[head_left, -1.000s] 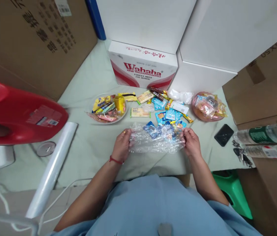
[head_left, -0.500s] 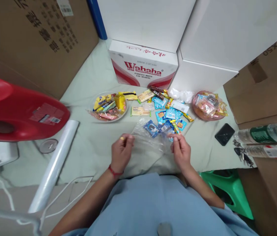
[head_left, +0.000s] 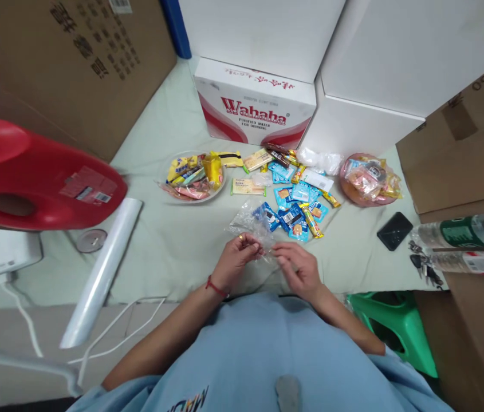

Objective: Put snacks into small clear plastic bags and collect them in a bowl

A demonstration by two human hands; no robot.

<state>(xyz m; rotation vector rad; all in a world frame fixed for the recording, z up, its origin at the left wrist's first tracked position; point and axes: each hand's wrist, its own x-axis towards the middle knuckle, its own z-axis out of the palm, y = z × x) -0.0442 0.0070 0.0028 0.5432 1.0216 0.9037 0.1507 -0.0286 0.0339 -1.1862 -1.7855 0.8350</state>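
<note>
2 hands (head_left: 236,260) (head_left: 300,270) — 1 clear wrapper (head_left: 245,220) (apparently)

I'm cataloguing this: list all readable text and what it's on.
"Wahaha": red-and-white box
"PURIFIED WATER FOR DRINKING": same box
"0X50": upper-right carton, partly cut off
Too small, blurred or distorted: Chinese print on the box, left carton and lower-right carton; lettering on shirt, snack wrappers, bottles, red jug.

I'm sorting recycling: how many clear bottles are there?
2, both at the picture's right edge: the green-labelled bottle, and the other bottle in front, by the keys.
</note>
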